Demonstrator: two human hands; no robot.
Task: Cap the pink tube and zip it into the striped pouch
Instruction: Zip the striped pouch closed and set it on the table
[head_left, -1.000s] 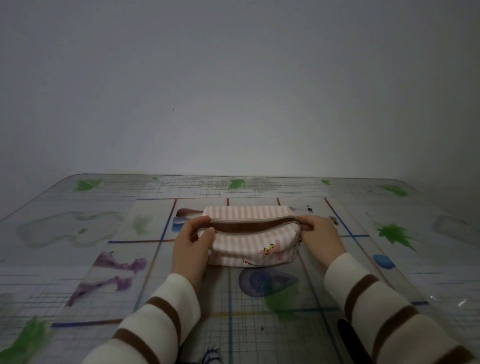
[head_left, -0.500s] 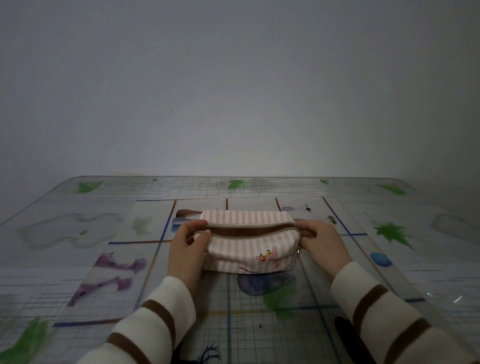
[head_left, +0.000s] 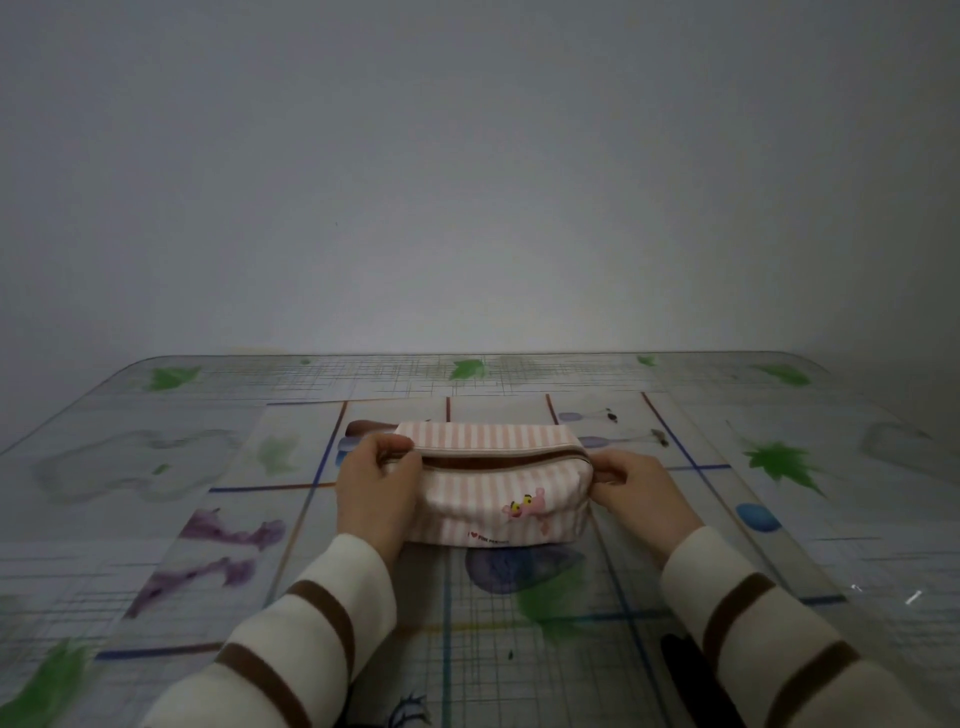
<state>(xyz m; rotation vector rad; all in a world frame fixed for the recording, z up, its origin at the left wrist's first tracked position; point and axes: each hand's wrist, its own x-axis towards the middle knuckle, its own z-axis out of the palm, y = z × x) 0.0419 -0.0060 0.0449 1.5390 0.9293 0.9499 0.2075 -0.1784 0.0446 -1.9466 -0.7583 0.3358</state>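
Now two hands (head_left: 376, 491) (head_left: 641, 493) grip one striped pouch (head_left: 498, 499)

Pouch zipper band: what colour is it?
Brown, on the striped pouch, seen in the head view.

Bare grey wall (head_left: 467, 182) behind a patterned (leaf-printed) table (head_left: 156, 519)

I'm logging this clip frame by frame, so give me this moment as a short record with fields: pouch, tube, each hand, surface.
pouch: striped pouch lies on the table, zipper line along the top
tube: pink tube not visible
left hand: left hand grips the pouch's left end
right hand: right hand pinches the pouch's right end, near the zipper's end
surface: glass-topped table with printed leaves
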